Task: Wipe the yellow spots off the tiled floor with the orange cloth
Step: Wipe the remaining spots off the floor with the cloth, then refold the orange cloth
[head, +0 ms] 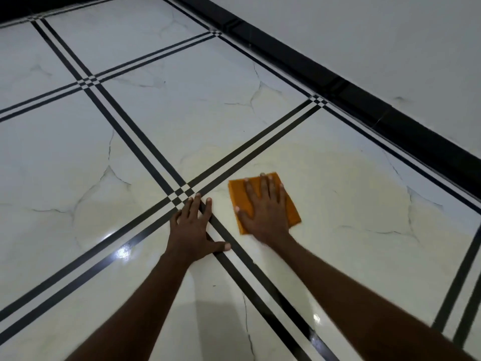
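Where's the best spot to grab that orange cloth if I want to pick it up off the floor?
Probably the far right corner of the orange cloth, from the right. It lies flat under the right hand, and that edge is uncovered; the left hand rests apart on the floor.

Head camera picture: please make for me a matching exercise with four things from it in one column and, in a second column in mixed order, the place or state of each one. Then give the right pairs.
Things:
1. orange cloth
2. left hand
3. right hand
4. black skirting strip

Places or states:
A. runs along the foot of the wall, upper right
B. pressed flat on top of the cloth, fingers spread
C. flat on the bare floor, across the black tile lines
D. lies folded on the pale tile, under a hand

Pairs: 1-D, 2-C, 3-B, 4-A
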The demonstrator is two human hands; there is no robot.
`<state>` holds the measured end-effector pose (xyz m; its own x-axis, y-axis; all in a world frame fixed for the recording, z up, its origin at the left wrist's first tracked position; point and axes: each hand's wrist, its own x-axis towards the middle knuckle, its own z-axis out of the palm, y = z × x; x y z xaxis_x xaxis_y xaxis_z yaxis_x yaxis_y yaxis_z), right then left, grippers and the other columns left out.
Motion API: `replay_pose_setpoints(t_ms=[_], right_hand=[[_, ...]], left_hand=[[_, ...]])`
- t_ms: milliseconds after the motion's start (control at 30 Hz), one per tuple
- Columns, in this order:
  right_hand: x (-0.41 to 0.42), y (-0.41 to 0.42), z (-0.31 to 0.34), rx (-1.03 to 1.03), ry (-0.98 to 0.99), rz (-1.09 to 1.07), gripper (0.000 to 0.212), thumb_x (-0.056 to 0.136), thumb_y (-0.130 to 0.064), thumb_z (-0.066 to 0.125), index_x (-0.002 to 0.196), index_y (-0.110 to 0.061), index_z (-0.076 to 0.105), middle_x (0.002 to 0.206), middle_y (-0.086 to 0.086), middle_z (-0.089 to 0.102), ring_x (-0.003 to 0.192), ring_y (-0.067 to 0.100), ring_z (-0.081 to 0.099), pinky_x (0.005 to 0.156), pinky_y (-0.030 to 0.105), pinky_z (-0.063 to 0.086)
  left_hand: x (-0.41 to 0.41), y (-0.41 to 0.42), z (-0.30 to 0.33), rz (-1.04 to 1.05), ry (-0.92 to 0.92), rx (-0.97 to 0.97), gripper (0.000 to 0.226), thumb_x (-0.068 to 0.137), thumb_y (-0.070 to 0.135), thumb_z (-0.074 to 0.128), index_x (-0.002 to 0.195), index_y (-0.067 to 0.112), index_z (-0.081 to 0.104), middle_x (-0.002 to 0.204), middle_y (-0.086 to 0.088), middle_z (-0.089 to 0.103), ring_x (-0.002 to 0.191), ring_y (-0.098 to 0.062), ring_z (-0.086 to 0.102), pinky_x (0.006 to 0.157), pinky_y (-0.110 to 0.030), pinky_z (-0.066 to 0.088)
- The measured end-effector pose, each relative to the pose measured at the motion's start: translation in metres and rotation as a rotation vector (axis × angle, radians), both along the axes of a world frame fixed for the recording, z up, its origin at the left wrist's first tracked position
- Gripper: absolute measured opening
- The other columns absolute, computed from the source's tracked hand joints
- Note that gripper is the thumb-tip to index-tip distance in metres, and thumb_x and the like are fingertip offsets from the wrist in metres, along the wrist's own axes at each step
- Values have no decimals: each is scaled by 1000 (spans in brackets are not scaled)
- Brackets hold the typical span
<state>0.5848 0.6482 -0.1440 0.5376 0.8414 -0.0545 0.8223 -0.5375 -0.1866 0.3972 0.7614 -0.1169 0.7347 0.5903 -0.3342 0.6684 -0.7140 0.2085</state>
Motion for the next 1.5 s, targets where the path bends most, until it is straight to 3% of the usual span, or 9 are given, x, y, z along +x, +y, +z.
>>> replay_pose_setpoints(t_ms=[300, 467, 567, 633, 733, 900, 1033, 1267, 1500], right_hand=[[17, -54, -1, 7, -65, -539, 85, 93, -68, 21, 163, -18, 20, 166, 24, 23, 153, 46, 19, 122, 64, 16], [-46, 8, 5, -3, 29, -82, 87, 92, -73, 19, 164, -25, 12, 171, 16, 8, 157, 40, 5, 125, 59, 3], [-26, 17, 23, 130, 240, -94, 79, 96, -65, 22, 161, -19, 26, 163, 16, 34, 153, 35, 26, 126, 55, 17], [-8, -4, 32, 267, 151, -350, 62, 99, -47, 48, 147, -9, 47, 138, 19, 61, 130, 37, 53, 111, 54, 40], [2, -24, 38, 66, 1, -457, 46, 94, -37, 64, 126, -5, 58, 116, 18, 68, 109, 37, 60, 93, 47, 43], [-4, 9, 79, 123, 442, -418, 13, 94, -14, 64, 102, -4, 65, 101, 14, 71, 95, 29, 66, 76, 31, 45], [-12, 28, 189, 165, 660, -275, 16, 96, -18, 66, 108, -9, 61, 111, 8, 67, 104, 25, 62, 84, 36, 50], [-33, 24, 519, 419, 913, -153, 8, 98, -26, 67, 104, -24, 64, 105, 5, 72, 95, 24, 71, 80, 42, 62], [-37, 10, 838, 582, 1034, -260, 16, 96, -26, 68, 112, -22, 67, 107, 7, 70, 91, 24, 70, 67, 31, 60]], left_hand=[[-12, -1, 4, 6, -33, 30, 118, 72, 82, 56, 159, 29, -3, 167, -5, -12, 153, -26, -12, 121, -50, 6], [-15, 1, 14, -19, 10, -3, 110, 79, 71, 61, 159, 28, -3, 166, -7, -12, 153, -27, -11, 122, -50, 6], [-26, 7, 17, 9, 24, 5, 105, 82, 69, 59, 159, 28, -1, 167, -7, -7, 154, -29, -5, 122, -50, 9], [-32, 7, 15, 34, -4, 5, 104, 83, 68, 59, 159, 28, 0, 167, -6, -7, 154, -28, -4, 122, -50, 9], [-31, 6, 15, 32, 14, 24, 104, 84, 66, 60, 159, 26, 0, 167, -7, -7, 154, -29, -4, 123, -51, 9], [-14, 8, 45, 142, 21, -107, 85, 86, 51, 67, 154, 16, 29, 160, -14, 28, 148, -32, 25, 118, -49, 26], [-1, 22, 135, 400, -275, -463, 46, 90, 38, 68, 127, 10, 64, 126, -9, 66, 110, -23, 63, 87, -30, 48], [2, 41, 411, 713, -629, -1354, 62, 93, 56, 55, 139, 16, 50, 138, -12, 58, 125, -34, 57, 108, -53, 45], [-22, 34, 739, 493, -824, -1369, 53, 86, 42, 71, 132, 20, 59, 129, -4, 68, 118, -28, 64, 101, -50, 52]])
